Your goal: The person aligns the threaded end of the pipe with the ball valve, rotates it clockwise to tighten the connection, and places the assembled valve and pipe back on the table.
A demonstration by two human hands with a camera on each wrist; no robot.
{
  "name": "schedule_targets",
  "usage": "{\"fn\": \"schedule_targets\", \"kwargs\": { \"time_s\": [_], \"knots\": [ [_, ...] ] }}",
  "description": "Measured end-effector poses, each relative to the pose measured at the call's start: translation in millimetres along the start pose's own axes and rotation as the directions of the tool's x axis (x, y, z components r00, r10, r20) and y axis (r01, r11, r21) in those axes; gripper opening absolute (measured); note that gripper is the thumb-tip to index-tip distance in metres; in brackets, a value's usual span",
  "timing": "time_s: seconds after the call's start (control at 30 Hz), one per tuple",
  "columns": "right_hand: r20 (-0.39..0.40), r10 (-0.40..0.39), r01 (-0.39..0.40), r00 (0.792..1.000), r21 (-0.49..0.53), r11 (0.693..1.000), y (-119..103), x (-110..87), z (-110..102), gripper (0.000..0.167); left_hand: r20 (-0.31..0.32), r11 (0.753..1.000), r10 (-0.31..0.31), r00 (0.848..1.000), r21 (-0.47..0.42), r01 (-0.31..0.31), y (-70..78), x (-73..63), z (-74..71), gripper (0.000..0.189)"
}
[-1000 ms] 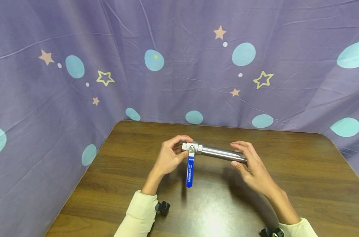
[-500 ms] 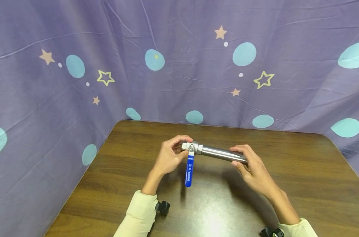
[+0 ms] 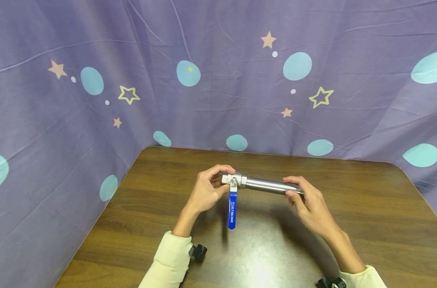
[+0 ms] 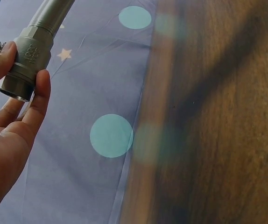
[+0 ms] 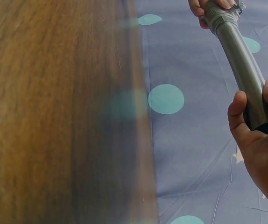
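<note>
A silver ball valve [image 3: 240, 181] with a blue lever handle [image 3: 232, 210] is joined to a shiny steel pipe [image 3: 269, 185], held up above the table. My left hand [image 3: 208, 190] grips the valve body between thumb and fingers at its left end; the handle hangs toward me. In the left wrist view the open threaded end of the valve [image 4: 19, 86] shows past the fingertips. My right hand [image 3: 310, 204] holds the far end of the pipe, thumb on the near side and fingers over the far side. The right wrist view shows the pipe [image 5: 241, 60] running between thumb and fingers.
The brown wooden table [image 3: 161, 224] spreads beneath both hands, with their shadows on it. A purple curtain [image 3: 218, 80] with stars and blue dots hangs behind and to the left. Black wrist mounts [image 3: 198, 253] sit at the pale sleeves [image 3: 169, 260].
My right hand's fingers have shifted round the pipe end, closing in and moving slightly right. The blue handle swings a little left, then back right. My left hand stays in place.
</note>
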State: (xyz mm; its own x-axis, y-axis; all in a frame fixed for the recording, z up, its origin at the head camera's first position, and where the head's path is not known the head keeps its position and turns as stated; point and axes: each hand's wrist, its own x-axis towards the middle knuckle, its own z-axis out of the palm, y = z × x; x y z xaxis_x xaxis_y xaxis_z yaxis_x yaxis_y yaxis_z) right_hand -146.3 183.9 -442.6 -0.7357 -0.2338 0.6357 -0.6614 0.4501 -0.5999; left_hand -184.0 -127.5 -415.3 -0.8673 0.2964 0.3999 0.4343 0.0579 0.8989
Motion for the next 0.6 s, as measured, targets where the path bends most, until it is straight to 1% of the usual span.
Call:
{"fn": "schedule_targets", "kwargs": {
  "time_s": [0.17, 0.33, 0.47, 0.6],
  "knots": [
    [-0.013, 0.005, -0.004, 1.0, 0.012, 1.0, -0.8, -0.7, 0.5, 0.045, 0.007, 1.0, 0.011, 1.0, -0.007, -0.01, -0.7, -0.4, 0.1, 0.043],
    [0.023, 0.049, -0.049, 0.999, 0.036, 0.998, -0.4, -1.1, -1.5, 0.041, -0.002, 1.0, 0.013, 1.0, 0.016, -0.013, -2.1, 0.2, 0.3, 0.043],
    [0.084, 0.089, -0.1, 0.992, 0.139, 0.985, -1.0, -1.3, -3.1, 0.05, -0.022, 0.999, 0.005, 1.0, 0.052, -0.004, -2.2, 0.9, 0.2, 0.042],
    [0.118, 0.084, -0.108, 0.989, 0.217, 0.97, -2.2, -0.9, -3.2, 0.059, -0.039, 0.998, -0.014, 0.999, 0.064, 0.016, -1.9, 1.2, -0.4, 0.04]
  ]
}}
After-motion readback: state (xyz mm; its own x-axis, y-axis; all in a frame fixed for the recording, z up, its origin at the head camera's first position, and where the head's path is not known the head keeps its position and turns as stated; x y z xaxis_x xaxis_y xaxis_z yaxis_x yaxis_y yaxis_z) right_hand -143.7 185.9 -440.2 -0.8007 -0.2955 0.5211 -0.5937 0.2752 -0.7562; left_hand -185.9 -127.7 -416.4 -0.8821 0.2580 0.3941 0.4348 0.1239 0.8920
